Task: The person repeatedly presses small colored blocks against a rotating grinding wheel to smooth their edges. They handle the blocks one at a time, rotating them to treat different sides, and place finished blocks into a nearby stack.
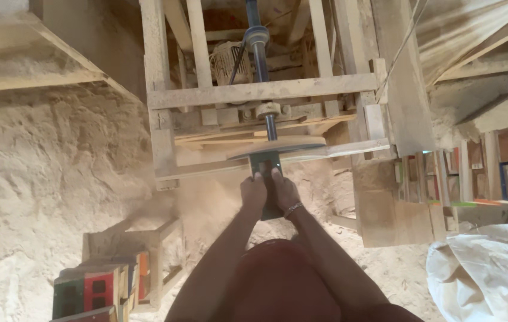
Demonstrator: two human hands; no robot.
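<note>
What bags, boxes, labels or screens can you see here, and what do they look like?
White sack: bottom right corner, big, crumpled, soft cloth or plastic.
Painted blocks: bottom left, stacked boxy pieces in red, green and orange.
Painted pieces: right side, upright row with red, blue and green edges.
No labels, signs or screens show.

the small block (266, 164) gripped by the left hand (253, 192) and right hand (285, 191) is dark green. the disc (278, 146) above it is pale tan, on a blue-grey steel shaft (260, 56). the wooden frame (263, 90) is light beige, dusted with sawdust. the sawdust heap (45, 173) is sandy yellow-brown. the stacked blocks (96, 289) at lower left are red, green and orange. the blocks on the rack (486, 164) show red, blue and green edges. the sack (486, 274) is white. a silver bracelet (292, 209) rings the right wrist.
</note>
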